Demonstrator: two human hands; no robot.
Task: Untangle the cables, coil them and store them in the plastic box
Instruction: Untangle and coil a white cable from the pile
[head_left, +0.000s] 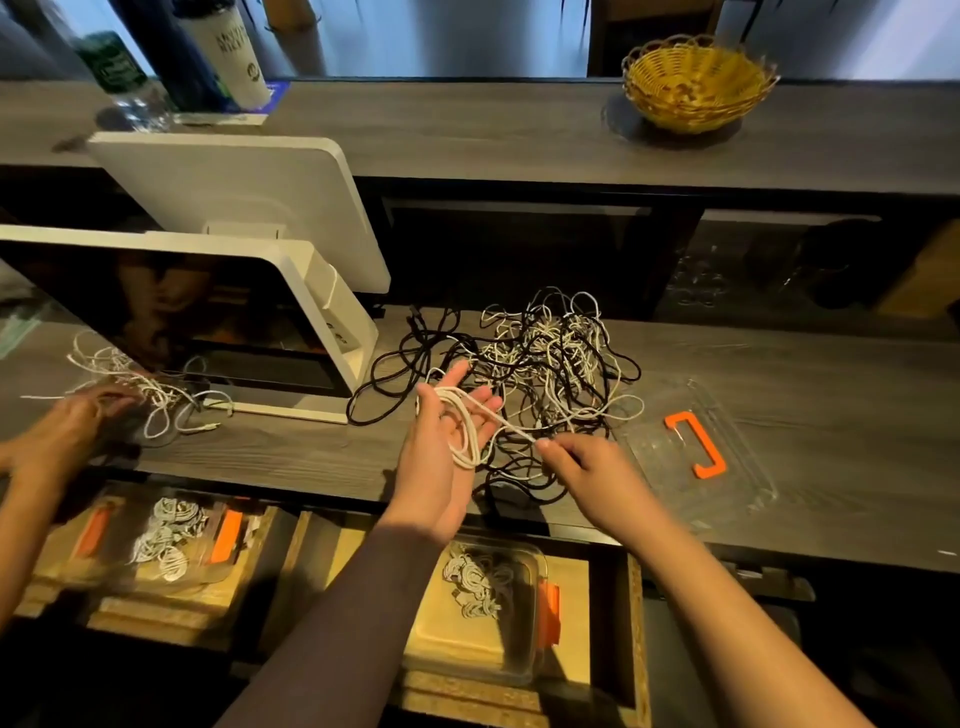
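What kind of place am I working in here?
Probably a shop or café service counter: a two-screen till stands on the wooden counter, with a raised customer ledge behind it holding a yellow basket.

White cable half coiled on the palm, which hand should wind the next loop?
Right. The right hand pinches the free run of the white cable beside the tangled pile, while the open left hand serves as the spool carrying the loops.
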